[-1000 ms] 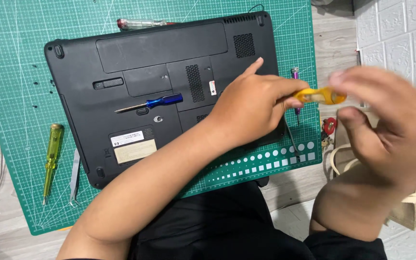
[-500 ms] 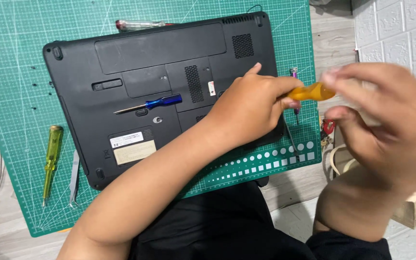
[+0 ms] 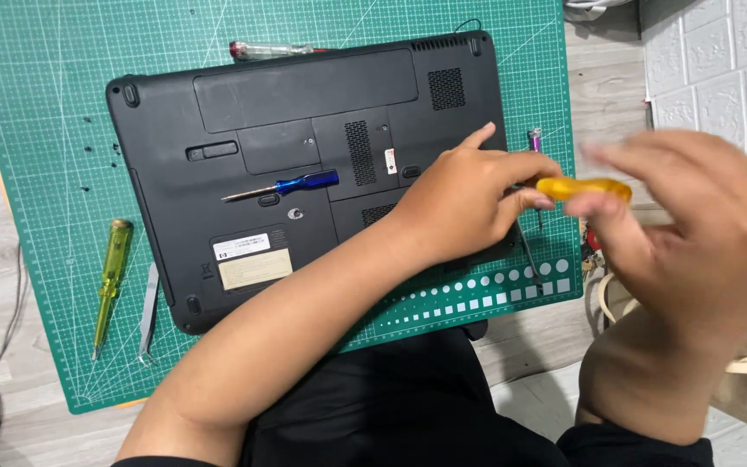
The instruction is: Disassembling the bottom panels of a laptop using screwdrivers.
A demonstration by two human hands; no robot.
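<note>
A black laptop [image 3: 304,164] lies upside down on a green cutting mat [image 3: 62,104]. My left hand [image 3: 464,203] rests on the laptop's right side, fingers pinching the shaft of a yellow-handled screwdriver [image 3: 583,188]. My right hand [image 3: 693,233], blurred, grips the yellow handle just off the laptop's right edge. A small blue screwdriver [image 3: 291,185] lies loose on the laptop's base.
On the mat's left lie a yellow-green screwdriver [image 3: 109,281] and metal tweezers [image 3: 149,313]. A red-ended clear screwdriver [image 3: 270,50] lies behind the laptop, a purple tool [image 3: 535,143] at its right. A dark cable [image 3: 6,337] trails left. White brick-pattern wall [image 3: 719,60] stands right.
My right hand has kept shifting on the yellow handle, its fingers blurred. My left hand stays on the laptop. The camera view has shifted slightly.
</note>
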